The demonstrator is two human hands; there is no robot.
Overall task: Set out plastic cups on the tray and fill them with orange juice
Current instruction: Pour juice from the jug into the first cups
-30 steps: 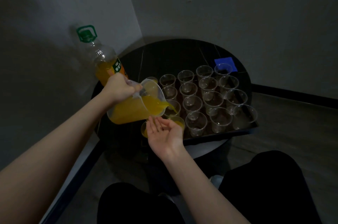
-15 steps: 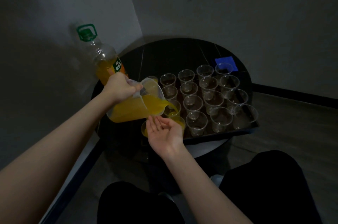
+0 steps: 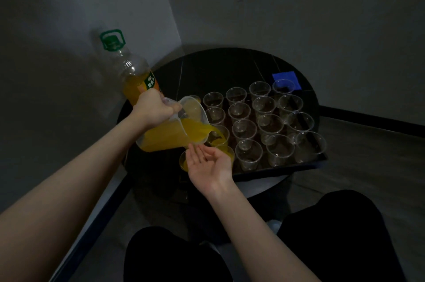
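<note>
Three cups hold juice so far; most cups (image 3: 245, 129) on the tray (image 3: 282, 168) stand empty. Left hand (image 3: 154, 109), fingers curled round the handle, tips the jug (image 3: 174, 134) over a near-left cup (image 3: 218, 136); right hand (image 3: 208, 163) cups underneath, fingers relaxed.

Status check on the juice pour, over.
Left hand grips pitcher, tipped, pouring into a near-left cup. Right hand open, palm up under the spout. Most cups on tray empty. Nothing in the way.
</note>
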